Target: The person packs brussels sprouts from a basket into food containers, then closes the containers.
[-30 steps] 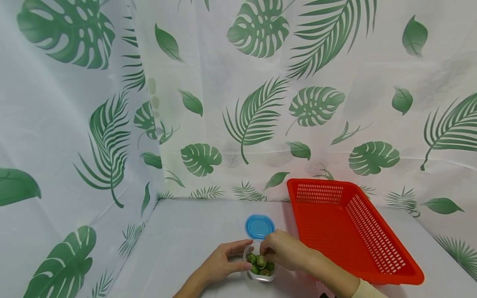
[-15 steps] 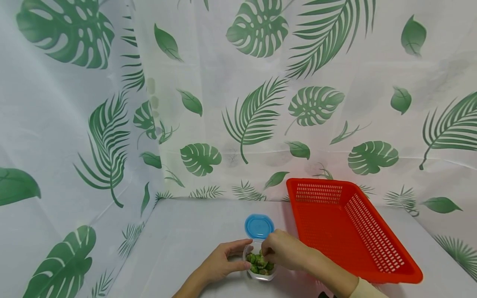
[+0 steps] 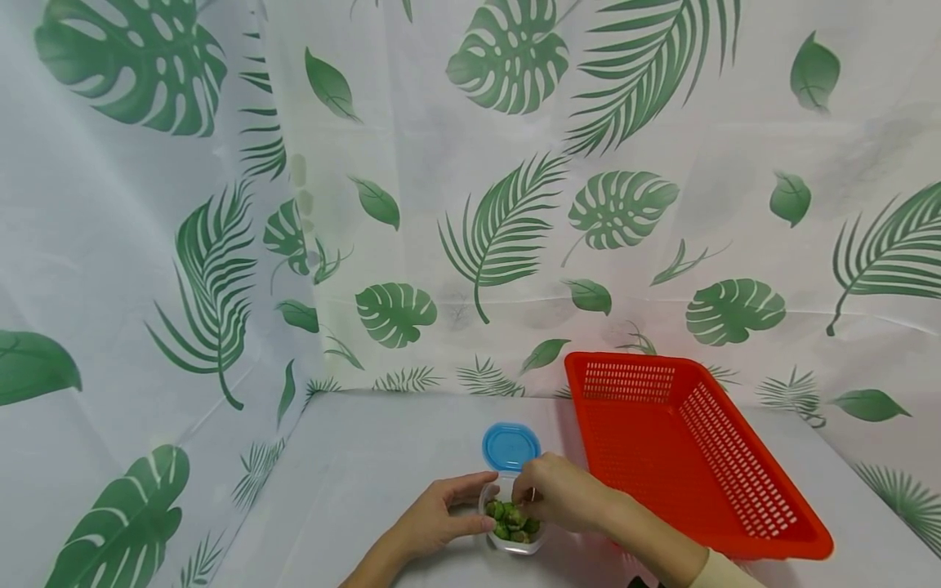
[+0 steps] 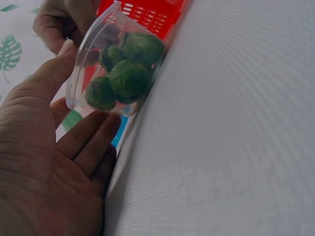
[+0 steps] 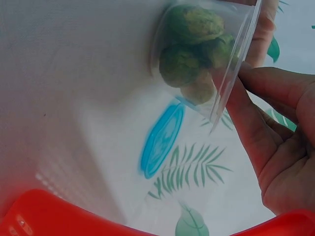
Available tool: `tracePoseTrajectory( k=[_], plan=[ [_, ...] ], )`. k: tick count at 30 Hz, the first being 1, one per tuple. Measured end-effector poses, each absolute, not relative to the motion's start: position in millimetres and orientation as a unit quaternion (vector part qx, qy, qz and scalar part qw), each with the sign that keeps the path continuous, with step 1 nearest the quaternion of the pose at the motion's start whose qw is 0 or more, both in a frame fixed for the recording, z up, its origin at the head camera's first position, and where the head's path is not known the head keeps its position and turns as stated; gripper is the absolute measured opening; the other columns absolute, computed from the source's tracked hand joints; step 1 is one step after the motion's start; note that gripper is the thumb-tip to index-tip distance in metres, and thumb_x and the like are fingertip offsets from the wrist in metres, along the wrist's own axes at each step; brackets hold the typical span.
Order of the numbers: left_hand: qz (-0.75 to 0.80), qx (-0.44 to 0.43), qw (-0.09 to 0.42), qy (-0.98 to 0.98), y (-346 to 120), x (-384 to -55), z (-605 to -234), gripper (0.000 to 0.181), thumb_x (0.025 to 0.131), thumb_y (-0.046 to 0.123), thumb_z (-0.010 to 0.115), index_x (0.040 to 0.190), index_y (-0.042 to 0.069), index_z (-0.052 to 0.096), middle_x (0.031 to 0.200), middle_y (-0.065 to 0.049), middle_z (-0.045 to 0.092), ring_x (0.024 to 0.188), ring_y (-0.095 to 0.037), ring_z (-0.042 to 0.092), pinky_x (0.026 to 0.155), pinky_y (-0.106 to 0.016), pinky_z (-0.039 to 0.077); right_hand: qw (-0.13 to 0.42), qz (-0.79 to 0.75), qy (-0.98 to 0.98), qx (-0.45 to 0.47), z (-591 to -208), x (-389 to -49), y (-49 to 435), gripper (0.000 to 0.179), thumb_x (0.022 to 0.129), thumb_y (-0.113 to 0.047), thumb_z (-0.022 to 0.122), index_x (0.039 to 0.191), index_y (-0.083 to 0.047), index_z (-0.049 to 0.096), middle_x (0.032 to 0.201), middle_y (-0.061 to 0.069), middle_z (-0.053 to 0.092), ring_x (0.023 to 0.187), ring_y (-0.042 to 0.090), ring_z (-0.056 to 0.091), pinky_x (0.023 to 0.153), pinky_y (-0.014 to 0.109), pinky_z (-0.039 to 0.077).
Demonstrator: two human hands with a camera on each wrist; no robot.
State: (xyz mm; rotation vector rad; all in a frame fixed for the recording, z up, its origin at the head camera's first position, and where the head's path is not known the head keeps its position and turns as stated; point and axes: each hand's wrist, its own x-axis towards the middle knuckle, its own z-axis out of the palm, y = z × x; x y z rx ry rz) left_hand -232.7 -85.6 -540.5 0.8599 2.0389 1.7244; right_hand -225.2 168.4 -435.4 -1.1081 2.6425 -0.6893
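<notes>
Several green Brussels sprouts (image 3: 506, 514) lie in a small clear plastic container (image 3: 517, 549) near the table's front. My left hand (image 3: 435, 518) holds the container from the left, its thumb (image 4: 63, 61) at the rim and its fingers (image 4: 91, 140) spread along the far side. From the right, my right hand (image 3: 564, 495) reaches over the rim with bent fingers. Its fingertips pinch at a Brussels sprout (image 5: 199, 88) inside; the sprouts and cloudy wall partly hide the hold. Just behind the container lies a blue lid (image 3: 511, 447), flat on the table.
A large red plastic basket (image 3: 797, 531) with perforated sides stands to the right, close to my right forearm. White cloth covers the table (image 3: 353, 457). Leaf-printed sheets (image 3: 412, 245) hang behind it and along the left.
My right hand's fingers shift slightly at the container, and the Brussels sprout by them sits a little lower among the others. My left hand, the lid and the basket stay in place.
</notes>
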Motion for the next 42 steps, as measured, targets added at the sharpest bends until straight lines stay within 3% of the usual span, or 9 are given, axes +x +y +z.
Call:
tracePoseTrajectory(
  k=[6,15,18,25,29,33,38,42],
  plan=[
    [0.606,0.302,0.169,0.716,-86,-233,-542,0.061,0.099,0.028,0.074,0.154,0.016,0.052,0.147,-0.01,0.063,0.132,-0.014,0.063,0.109,-0.024,0.048,0.075,-0.238,0.893,-0.375,-434,-222,170,0.013,0.088,-0.006,0.082,0.097,-0.014,0.083,0.089,-0.005,0.078,0.077,-0.004,0.063,0.071,0.016,0.056],
    [0.615,0.305,0.17,0.706,-85,-233,-543,0.065,0.098,0.027,0.075,0.157,0.016,0.049,0.149,-0.007,0.062,0.133,-0.018,0.063,0.109,-0.025,0.049,-0.015,-0.281,0.895,-0.347,-430,-214,167,0.012,0.094,-0.01,0.077,0.104,-0.014,0.081,0.092,-0.012,0.073,0.078,-0.003,0.059,0.07,0.018,0.056],
    [0.615,0.304,0.166,0.708,-85,-232,-542,0.064,0.099,0.027,0.074,0.157,0.021,0.048,0.15,-0.005,0.06,0.134,-0.02,0.062,0.109,-0.025,0.048,-0.067,-0.31,0.887,-0.336,-431,-211,164,0.013,0.094,-0.011,0.077,0.104,-0.018,0.081,0.093,-0.015,0.07,0.079,-0.003,0.06,0.071,0.02,0.056],
    [0.609,0.282,0.145,0.727,-85,-234,-543,0.057,0.108,0.032,0.059,0.16,0.016,0.043,0.148,-0.009,0.062,0.135,-0.021,0.061,0.107,-0.025,0.05,-0.167,-0.37,0.866,-0.293,-442,-208,156,0.029,0.091,-0.012,0.082,0.117,-0.021,0.076,0.119,-0.007,0.069,0.103,0.009,0.066,0.085,0.03,0.061],
    [0.608,0.259,0.099,0.744,-84,-238,-544,0.052,0.111,0.034,0.051,0.157,0.01,0.046,0.142,-0.011,0.067,0.13,-0.024,0.065,0.104,-0.02,0.05,-0.181,-0.379,0.87,-0.259,-447,-209,155,0.043,0.088,-0.014,0.084,0.129,-0.019,0.07,0.136,0.0,0.063,0.124,0.021,0.062,0.099,0.045,0.059],
    [0.61,0.246,0.069,0.75,-84,-240,-543,0.052,0.111,0.033,0.051,0.154,0.004,0.048,0.14,-0.015,0.067,0.128,-0.028,0.066,0.105,-0.024,0.052,-0.188,-0.39,0.871,-0.232,-451,-210,154,0.052,0.089,-0.015,0.084,0.138,-0.017,0.065,0.15,0.009,0.054,0.135,0.033,0.054,0.104,0.06,0.052],
    [0.606,0.237,0.066,0.756,-83,-241,-543,0.053,0.109,0.034,0.056,0.153,0.004,0.05,0.14,-0.015,0.067,0.13,-0.025,0.065,0.106,-0.032,0.054,-0.19,-0.405,0.871,-0.203,-454,-210,150,0.055,0.091,-0.019,0.082,0.142,-0.016,0.062,0.156,0.013,0.05,0.141,0.038,0.049,0.106,0.067,0.048],
    [0.608,0.232,0.061,0.757,-82,-243,-545,0.051,0.108,0.033,0.059,0.15,0.005,0.053,0.139,-0.014,0.068,0.128,-0.024,0.066,0.102,-0.028,0.055,-0.18,-0.42,0.871,-0.178,-460,-209,147,0.054,0.094,-0.023,0.08,0.144,-0.018,0.06,0.159,0.012,0.047,0.145,0.038,0.046,0.108,0.067,0.046]
  ],
)
